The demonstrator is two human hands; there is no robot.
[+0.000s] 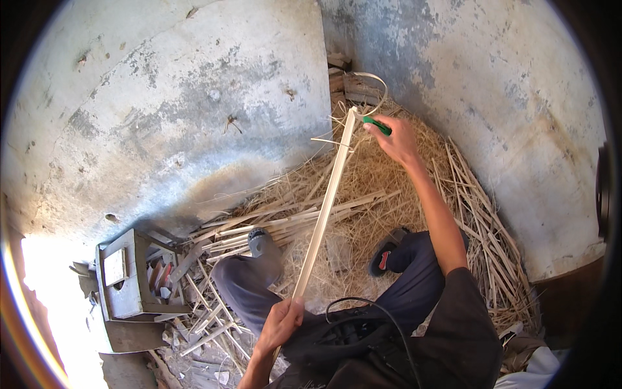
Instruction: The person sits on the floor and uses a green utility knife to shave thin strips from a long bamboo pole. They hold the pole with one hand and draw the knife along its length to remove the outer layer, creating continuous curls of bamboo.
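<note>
A long pale bamboo-like strip (326, 206) slants up and away from my lap. My left hand (283, 322) is closed around its near end. Out at the far end, my right hand (396, 139) grips a green-handled knife (378, 125). Its blade is hard to make out where it meets the strip. A thin shaving (383, 92) curls up in a loop from that end. Another thin sliver (332, 142) sticks out sideways a little lower down.
Shavings (389, 175) heap between my feet and the walls. Split sticks (291, 223) lie across them, with more sticks (483, 236) along the right wall. At the left stands a grey wooden box (133, 285) with odds and ends inside. A black cable (389, 316) loops over my lap.
</note>
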